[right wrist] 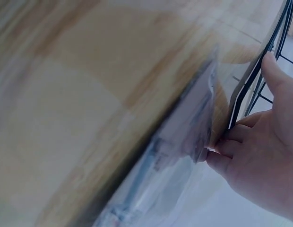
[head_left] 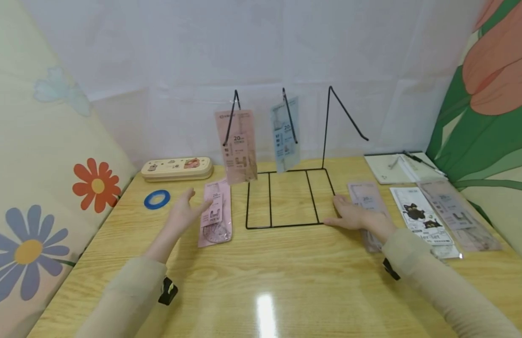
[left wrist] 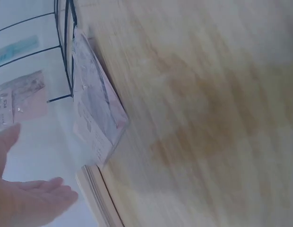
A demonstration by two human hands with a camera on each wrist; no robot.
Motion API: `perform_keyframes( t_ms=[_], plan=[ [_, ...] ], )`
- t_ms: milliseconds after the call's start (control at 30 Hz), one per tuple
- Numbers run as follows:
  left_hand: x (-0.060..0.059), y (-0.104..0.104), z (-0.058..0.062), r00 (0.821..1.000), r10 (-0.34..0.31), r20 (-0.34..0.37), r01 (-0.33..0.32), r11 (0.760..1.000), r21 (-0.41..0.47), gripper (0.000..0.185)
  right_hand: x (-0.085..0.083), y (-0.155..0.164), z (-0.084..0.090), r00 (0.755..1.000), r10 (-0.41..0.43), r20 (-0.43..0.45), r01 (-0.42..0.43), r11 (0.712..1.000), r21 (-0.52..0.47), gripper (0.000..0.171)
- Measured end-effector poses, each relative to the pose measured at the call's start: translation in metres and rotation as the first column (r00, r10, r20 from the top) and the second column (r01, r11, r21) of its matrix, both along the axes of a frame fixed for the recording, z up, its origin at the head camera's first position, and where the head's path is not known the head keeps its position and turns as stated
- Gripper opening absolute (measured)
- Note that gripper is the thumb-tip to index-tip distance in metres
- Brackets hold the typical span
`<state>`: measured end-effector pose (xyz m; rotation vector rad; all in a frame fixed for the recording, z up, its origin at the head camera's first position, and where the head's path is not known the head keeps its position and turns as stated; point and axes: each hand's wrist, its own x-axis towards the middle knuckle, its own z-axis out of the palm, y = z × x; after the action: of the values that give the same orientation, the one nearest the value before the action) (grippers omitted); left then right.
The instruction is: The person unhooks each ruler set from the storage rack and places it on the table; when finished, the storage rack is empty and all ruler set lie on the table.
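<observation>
On wood (head_left: 227, 281), a rack (head_left: 286, 226) touches the right hand (head_left: 353, 216).

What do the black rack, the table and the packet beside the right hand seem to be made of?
Rack: probably metal with a smooth, dark coating; it is thin wire with sharp bends.
Table: wood or wood-look laminate, glossy; grain shows, and light reflects in it.
Packet: likely thin, shiny plastic film; it looks see-through and wrinkled. The contents are unclear.
</observation>
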<state>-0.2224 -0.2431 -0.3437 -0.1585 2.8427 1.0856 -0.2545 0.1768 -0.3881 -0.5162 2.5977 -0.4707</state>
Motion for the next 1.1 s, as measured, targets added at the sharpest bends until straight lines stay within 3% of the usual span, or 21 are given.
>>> perform_keyframes(
  t_ms=[233, 400, 567, 700, 967, 1100],
  plan=[
    [-0.028, 0.013, 0.000, 0.982, 0.025, -0.190, 0.012, 0.982, 0.189, 0.079, 0.001, 0.000, 0.000, 1.000, 0.007, -0.002, -0.007, 1.000, 0.002, 0.092],
    [-0.048, 0.027, 0.003, 0.967, -0.006, -0.256, 0.082, 0.954, 0.288, 0.079, 0.000, -0.001, 0.001, 1.000, 0.005, -0.008, -0.005, 1.000, -0.004, 0.093],
    [-0.062, 0.041, 0.005, 0.958, -0.042, -0.283, 0.138, 0.935, 0.327, 0.077, -0.001, -0.001, 0.000, 1.000, 0.000, -0.004, 0.000, 1.000, -0.008, 0.094],
    [-0.069, 0.051, 0.003, 0.955, -0.028, -0.294, 0.140, 0.920, 0.366, 0.066, -0.001, 0.000, -0.001, 1.000, 0.001, -0.002, -0.001, 1.000, -0.003, 0.094],
    [-0.075, 0.065, 0.002, 0.966, 0.044, -0.256, 0.074, 0.899, 0.432, 0.052, -0.001, 0.001, -0.001, 1.000, 0.004, -0.005, -0.004, 1.000, -0.021, 0.093],
    [-0.075, 0.070, 0.002, 0.972, 0.065, -0.224, 0.034, 0.910, 0.414, 0.044, -0.001, 0.002, -0.001, 1.000, 0.002, -0.018, -0.002, 1.000, -0.014, 0.093]
  ],
)
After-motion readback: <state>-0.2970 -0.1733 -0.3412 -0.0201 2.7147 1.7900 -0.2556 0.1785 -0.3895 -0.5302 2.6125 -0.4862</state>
